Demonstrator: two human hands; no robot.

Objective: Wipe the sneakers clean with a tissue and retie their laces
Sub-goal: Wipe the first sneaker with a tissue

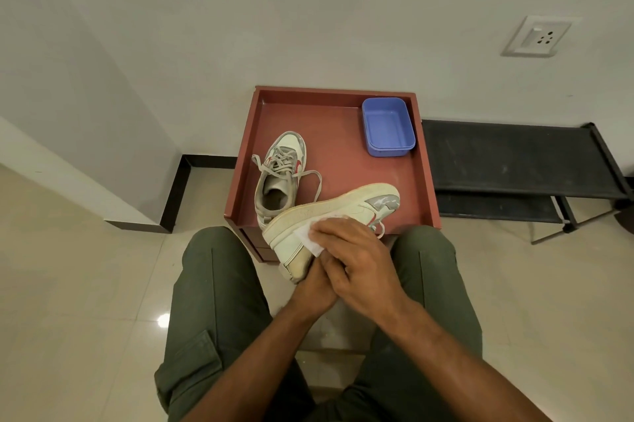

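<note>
A white and grey sneaker (329, 212) is tipped on its side over the front edge of a red-brown tray (343, 133), sole facing away from me. My right hand (350, 260) presses a white tissue (307, 239) against the sneaker's side near the heel. Beneath it, my left hand (314, 287) grips the heel end from below, mostly hidden by the right hand. The second sneaker (279, 174) lies flat on the tray behind, toe pointing away, its grey laces loose and spread out.
A blue plastic tub (387, 126) sits in the tray's far right corner. A black low rack (514, 164) stands to the right against the wall. My knees in green trousers flank the tray's front. Tiled floor lies all around.
</note>
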